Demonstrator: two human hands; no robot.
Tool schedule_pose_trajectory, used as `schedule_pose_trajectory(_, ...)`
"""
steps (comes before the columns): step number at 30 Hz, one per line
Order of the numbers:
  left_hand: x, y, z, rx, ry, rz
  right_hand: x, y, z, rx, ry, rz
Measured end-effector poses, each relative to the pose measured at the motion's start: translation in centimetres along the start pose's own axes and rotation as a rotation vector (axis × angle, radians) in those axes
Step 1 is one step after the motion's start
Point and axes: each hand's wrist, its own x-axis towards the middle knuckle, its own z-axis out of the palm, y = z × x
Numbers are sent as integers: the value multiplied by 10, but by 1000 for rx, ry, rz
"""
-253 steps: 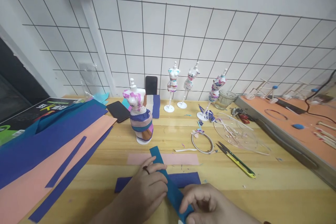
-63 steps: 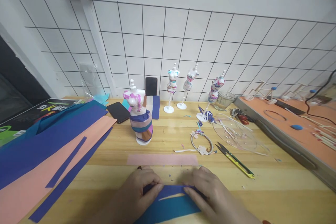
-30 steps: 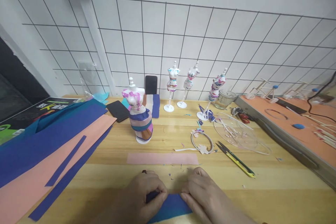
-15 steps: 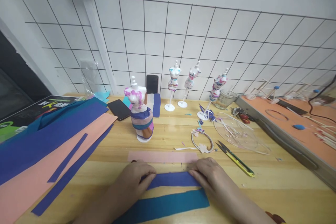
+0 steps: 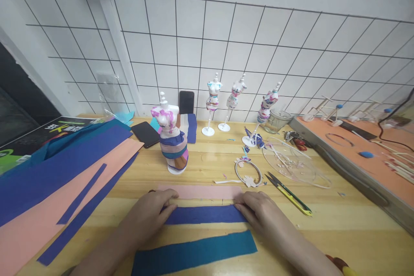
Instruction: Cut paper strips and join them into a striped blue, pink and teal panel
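Observation:
A dark blue strip (image 5: 207,214) of thin crepe-like material lies crosswise in front of me. Its left end is pinched between thumb and fingers of my left hand (image 5: 150,211), and my right hand (image 5: 260,209) pinches the right end. Just beyond it a pale pink strip (image 5: 207,192) lies flat, partly behind my fingers. Nearer to me a teal strip (image 5: 197,252) rests at a slant, apart from the blue one. Behind my left hand stands a small dress-form mannequin (image 5: 166,123), its lower body wrapped in blue, pink, teal and brown bands.
Yellow-handled thread snips (image 5: 289,194) lie to the right, near a ring (image 5: 249,172) with flower pieces. Larger coloured sheets (image 5: 64,168) cover the left side. Three slimmer mannequins (image 5: 213,95) and a glass jar (image 5: 277,120) stand by the tiled wall. A raised orange board (image 5: 349,146) borders the right.
My left hand has moved left along with the blue strip's end, baring more of the strip. The strip now lies farther from the teal one, whose left end shows more.

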Motion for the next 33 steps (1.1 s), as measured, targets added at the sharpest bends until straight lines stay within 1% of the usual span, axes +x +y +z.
schedule_pose_trajectory(3, 2, -5, 1, 48, -5, -13, 0, 2, 0, -3, -2, 26)
schedule_pose_trajectory(8, 4, -6, 3, 229, 15, 55, 2, 8, 2, -27, 10, 57)
schedule_pose_trajectory(10, 5, -6, 3, 294, 13, 63, 3, 11, 2, -56, 43, 48)
schedule_pose_trajectory(13, 5, -6, 4, 370, 3, 60, 1, 8, 0, -90, 144, -31)
schedule_pose_trajectory(15, 4, -7, 3, 402, 11, 63, -3, 0, -3, -66, 156, -118)
schedule_pose_trajectory(17, 3, -10, 2, 418, 36, 83, -7, -12, -6, -16, 75, -192)
schedule_pose_trajectory(18, 2, -12, 1, 425, 54, 97, -10, -18, -8, 6, 6, -212)
schedule_pose_trajectory(20, 2, -16, -2, 449, 102, 132, -14, -27, -9, 25, -114, -203)
schedule_pose_trajectory(22, 2, -21, -5, 472, 156, 176, -16, -31, -8, 19, -186, -162)
schedule_pose_trajectory(24, 2, -24, -7, 461, 218, 225, -18, -30, -7, 17, -221, -127)
schedule_pose_trajectory(26, 2, -23, -8, 390, 264, 262, -18, -28, -7, 40, -243, -109)
schedule_pose_trajectory(30, -1, -14, -4, 192, 268, 365, -18, -26, -9, 76, -253, -136)
schedule_pose_trajectory(33, -2, -8, 1, 178, 305, 433, -16, -28, -12, 55, -244, -177)
